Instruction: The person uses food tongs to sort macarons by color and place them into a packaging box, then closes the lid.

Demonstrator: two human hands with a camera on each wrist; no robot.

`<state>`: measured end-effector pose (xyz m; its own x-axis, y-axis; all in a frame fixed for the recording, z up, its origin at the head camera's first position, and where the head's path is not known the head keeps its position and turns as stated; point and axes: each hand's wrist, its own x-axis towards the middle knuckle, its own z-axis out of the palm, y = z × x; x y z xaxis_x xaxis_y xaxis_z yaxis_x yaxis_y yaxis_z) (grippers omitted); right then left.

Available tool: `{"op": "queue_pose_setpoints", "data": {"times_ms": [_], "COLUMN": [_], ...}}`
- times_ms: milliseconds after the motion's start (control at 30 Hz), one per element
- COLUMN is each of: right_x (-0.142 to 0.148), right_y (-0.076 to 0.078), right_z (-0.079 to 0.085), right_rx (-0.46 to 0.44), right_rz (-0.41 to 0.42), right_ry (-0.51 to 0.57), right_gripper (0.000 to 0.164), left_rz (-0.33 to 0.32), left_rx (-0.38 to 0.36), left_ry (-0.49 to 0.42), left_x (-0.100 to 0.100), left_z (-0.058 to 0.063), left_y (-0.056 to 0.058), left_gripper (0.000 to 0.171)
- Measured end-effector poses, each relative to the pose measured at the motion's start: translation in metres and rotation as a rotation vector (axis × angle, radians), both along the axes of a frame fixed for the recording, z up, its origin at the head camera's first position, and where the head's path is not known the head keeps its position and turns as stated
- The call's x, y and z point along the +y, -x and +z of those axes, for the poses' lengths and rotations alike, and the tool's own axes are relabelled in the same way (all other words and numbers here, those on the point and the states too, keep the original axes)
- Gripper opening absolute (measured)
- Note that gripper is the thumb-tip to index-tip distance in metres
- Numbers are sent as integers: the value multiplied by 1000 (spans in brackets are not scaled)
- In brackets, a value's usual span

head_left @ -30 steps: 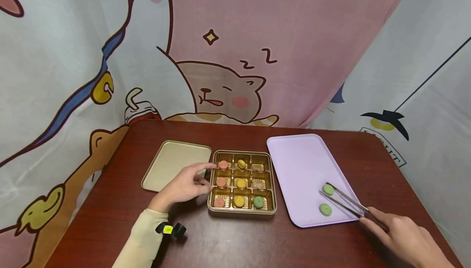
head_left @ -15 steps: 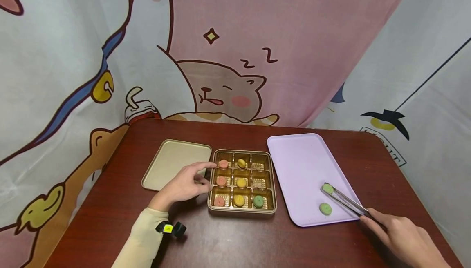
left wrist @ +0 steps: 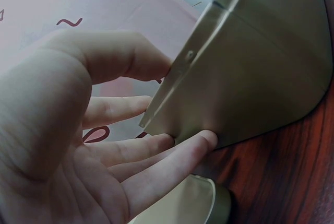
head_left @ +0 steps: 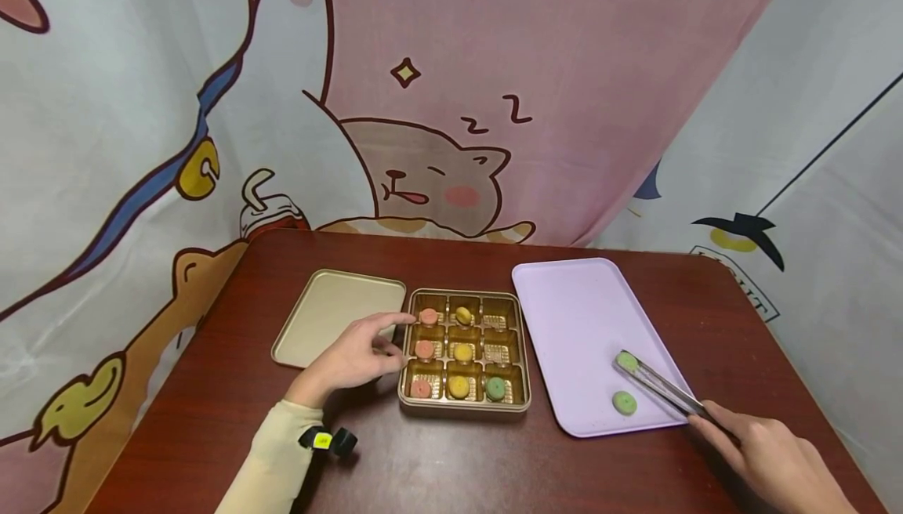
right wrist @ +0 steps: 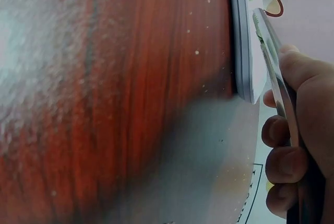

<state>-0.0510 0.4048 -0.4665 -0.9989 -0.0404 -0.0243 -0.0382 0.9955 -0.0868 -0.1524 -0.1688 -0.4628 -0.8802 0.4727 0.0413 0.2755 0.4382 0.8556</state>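
My left hand point(head_left: 356, 353) rests its fingertips against the left side of a gold tin box point(left wrist: 261, 72). A gold tray inside divides the box into square compartments. Three pink macarons point(head_left: 425, 349) sit in the left column and three yellow macarons point(head_left: 462, 352) in the middle one. In the right column, a green macaron point(head_left: 495, 388) lies in the front compartment. My right hand point(head_left: 769, 443) grips metal tongs point(right wrist: 271, 51), whose tips pinch another green macaron point(head_left: 626, 361) over the lilac tray point(head_left: 578, 318). Nearer me on that tray lies one more green macaron point(head_left: 624, 403).
A gold lid point(head_left: 339, 306) lies flat behind my left hand, left of the box. The lilac tray stands just right of the box. Everything is on a dark red wooden table point(head_left: 437, 467), with a printed curtain point(head_left: 564, 91) behind its far edge.
The tongs' arms have come together on the rear green macaron and moved it very slightly to the left. My left hand has stayed at the box.
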Motion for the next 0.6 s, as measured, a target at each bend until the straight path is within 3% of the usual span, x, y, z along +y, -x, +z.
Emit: {"op": "queue_pose_setpoints", "data": {"times_ms": [200,433,600], "right_x": [-7,-25,-39], "right_y": [2,1,4], "right_z": [3,5,9], "right_rx": [36,226,288], "right_rz": [7,76,135], "right_ry": [23,96,118], "right_gripper": [63,51,42], "left_rz": [2,3,-1], "left_rx": [-1,-5,2], "left_ry": [9,8,5], "left_x": [1,2,1], "left_z": [2,2,1], "left_y": [0,0,0], "left_gripper": [65,65,65]}}
